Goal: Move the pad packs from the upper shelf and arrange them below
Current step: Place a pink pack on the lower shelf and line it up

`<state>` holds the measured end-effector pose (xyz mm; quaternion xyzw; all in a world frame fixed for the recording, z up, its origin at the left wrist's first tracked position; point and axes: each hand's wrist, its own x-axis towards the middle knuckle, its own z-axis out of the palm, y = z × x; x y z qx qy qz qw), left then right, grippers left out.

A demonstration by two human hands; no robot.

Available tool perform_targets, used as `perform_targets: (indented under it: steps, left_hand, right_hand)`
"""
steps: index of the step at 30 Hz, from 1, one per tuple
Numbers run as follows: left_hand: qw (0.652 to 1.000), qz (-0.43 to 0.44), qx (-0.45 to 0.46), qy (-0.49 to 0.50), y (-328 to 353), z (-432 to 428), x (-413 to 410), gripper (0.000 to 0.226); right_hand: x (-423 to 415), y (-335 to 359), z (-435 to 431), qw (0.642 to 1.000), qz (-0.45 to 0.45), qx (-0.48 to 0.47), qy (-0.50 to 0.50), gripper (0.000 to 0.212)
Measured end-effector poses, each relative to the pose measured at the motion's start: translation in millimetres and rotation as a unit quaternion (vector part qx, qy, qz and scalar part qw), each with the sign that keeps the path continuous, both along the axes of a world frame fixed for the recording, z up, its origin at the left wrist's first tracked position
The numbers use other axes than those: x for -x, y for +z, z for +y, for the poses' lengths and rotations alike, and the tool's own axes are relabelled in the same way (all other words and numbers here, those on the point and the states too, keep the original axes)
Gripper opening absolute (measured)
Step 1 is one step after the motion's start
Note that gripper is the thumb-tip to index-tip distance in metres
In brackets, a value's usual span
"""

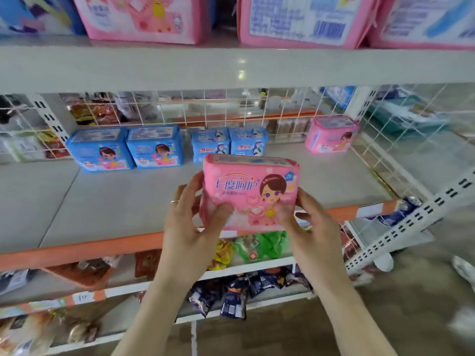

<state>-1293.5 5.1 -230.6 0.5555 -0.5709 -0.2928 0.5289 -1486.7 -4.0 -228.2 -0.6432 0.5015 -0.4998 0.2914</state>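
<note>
A pink pad pack point(250, 186) with a cartoon girl on its front is held upright in front of the lower shelf point(123, 201). My left hand point(191, 222) grips its left side, thumb on the front. My right hand point(305, 222) grips its right lower corner. At the back of the lower shelf stand several blue pad packs point(154, 146) in a row and one pink pack point(331, 134) further right. On the upper shelf point(231, 65) large pink packs point(144, 16) and another pink pack point(305, 19) stand.
A white wire grid point(231, 109) backs the lower shelf and another point(401, 150) closes its right side. The orange shelf edge point(90, 250) runs below my hands. Snack bags point(257, 247) and dark packets point(231, 296) fill the shelves beneath.
</note>
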Motion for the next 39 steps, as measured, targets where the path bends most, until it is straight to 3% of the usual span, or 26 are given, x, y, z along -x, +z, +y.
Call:
perform_targets:
  steps: [7, 17, 21, 26, 35, 39]
  left_hand:
    - [0.999, 0.019, -0.006, -0.027, 1.4, -24.0, 80.8, 0.047]
    - [1.0, 0.008, 0.005, -0.014, 3.3, -51.0, 211.9, 0.045]
    - [1.0, -0.02, -0.009, -0.016, 0.5, -64.9, 241.9, 0.05]
    - [0.999, -0.045, -0.028, -0.003, -9.2, -81.3, 255.7, 0.056]
    - [0.999, 0.004, -0.046, 0.005, -40.7, -115.4, 236.7, 0.056]
    - [0.999, 0.008, -0.041, 0.018, -58.0, -138.2, 218.4, 0.058]
  right_hand:
    - [78.1, -2.5, -11.7, 0.999, -0.013, -0.001, -0.047, 0.026]
    - [209.0, -2.4, -42.6, 0.999, 0.011, 0.015, -0.03, 0.021]
    - [243.3, -7.8, -58.3, 0.999, 0.03, 0.015, -0.032, 0.029]
    - [262.5, -21.5, -77.6, 0.999, 0.033, 0.003, -0.022, 0.035]
    - [247.5, -42.5, -115.2, 0.996, 0.071, -0.035, -0.036, 0.052]
    - [228.6, -49.3, -137.7, 0.992, 0.105, -0.044, -0.046, 0.048]
